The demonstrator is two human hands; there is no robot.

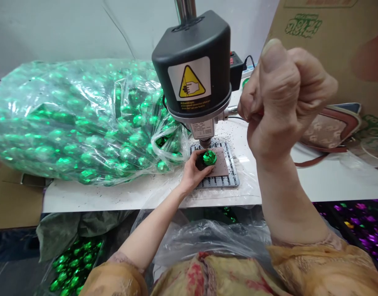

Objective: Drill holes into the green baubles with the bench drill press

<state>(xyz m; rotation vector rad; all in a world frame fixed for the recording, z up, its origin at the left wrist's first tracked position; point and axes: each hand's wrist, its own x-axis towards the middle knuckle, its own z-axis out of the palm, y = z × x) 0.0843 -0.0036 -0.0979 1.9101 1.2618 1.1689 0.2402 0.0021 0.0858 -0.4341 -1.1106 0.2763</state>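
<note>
My left hand (191, 172) grips a faceted, shiny green bead (209, 158) and presses it down on a brown pad (221, 162). The pad lies on a slotted metal plate (215, 181). Directly above the bead is the chuck (205, 142) of a black bench drill (191, 53), with the drill bit hidden. My right hand (284, 98) is raised in a closed fist to the right of the drill, with nothing visible in it. A large clear plastic bag (74, 123) full of similar green beads lies to the left of the drill.
Dark specks of dust cover the white table (114, 199). A power strip (247, 72) stands behind the drill. A cardboard box (337, 37) and a handbag (333, 131) are at the right. Below the table edge are green beads (74, 263) and purple beads (361, 226).
</note>
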